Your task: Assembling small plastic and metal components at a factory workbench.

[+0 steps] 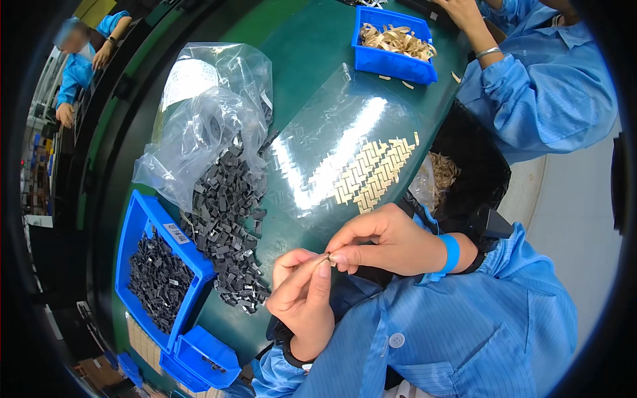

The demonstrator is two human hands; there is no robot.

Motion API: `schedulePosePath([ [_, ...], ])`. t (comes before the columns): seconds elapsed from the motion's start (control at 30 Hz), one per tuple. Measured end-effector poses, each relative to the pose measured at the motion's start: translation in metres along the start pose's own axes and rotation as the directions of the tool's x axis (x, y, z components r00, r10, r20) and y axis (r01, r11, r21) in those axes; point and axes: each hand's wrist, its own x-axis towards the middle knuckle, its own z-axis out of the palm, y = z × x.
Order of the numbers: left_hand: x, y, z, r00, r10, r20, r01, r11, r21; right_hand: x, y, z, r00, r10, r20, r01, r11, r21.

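Just above the person's lap, at the near edge of the dark green surface, the left hand and right hand meet, each with its grip pinched together on one small tan metal piece, held between the fingertips of both. On the glossy clear sheet ahead, thin brass-coloured clips lie in neat herringbone rows over only its right part, so the laying-out looks partly done, with most of the sheet bare. To the left, a loose heap of small black blocky parts spills from a crinkled clear plastic bag; more fill the blue bin beside it. A second blue bin farther off holds a tangle of the tan strips, beside a co-worker's sleeve in blue cloth. How many black parts are finished cannot be told.
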Motion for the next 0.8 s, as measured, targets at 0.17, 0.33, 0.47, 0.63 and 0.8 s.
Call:
schedulePosePath([
  [0.17, 0.002, 0.001, 0.007, 0.990, -0.139, 0.013, 0.139, 0.979, -0.152, 0.001, -0.001, -0.001, 0.999, -0.039, -0.032, 0.037, 0.996, -0.076],
  [0.33, 0.005, 0.001, 0.011, 0.928, -0.348, 0.132, 0.369, 0.817, -0.443, 0.000, -0.001, -0.007, 0.997, -0.040, -0.064, 0.035, 0.996, -0.077],
  [0.47, 0.009, 0.004, 0.005, 0.868, -0.483, 0.118, 0.453, 0.668, -0.590, -0.004, -0.018, -0.039, 0.995, -0.088, -0.040, 0.067, 0.928, -0.366],
  [0.63, 0.015, 0.000, -0.004, 0.981, -0.191, -0.037, 0.183, 0.968, -0.170, -0.035, -0.051, -0.127, 0.987, -0.080, -0.136, -0.110, 0.268, -0.957],
  [0.8, 0.010, 0.009, -0.005, 0.981, 0.193, 0.011, -0.184, 0.915, 0.358, -0.056, -0.028, -0.162, 0.969, -0.078, -0.236, -0.249, -0.286, -0.925],
])
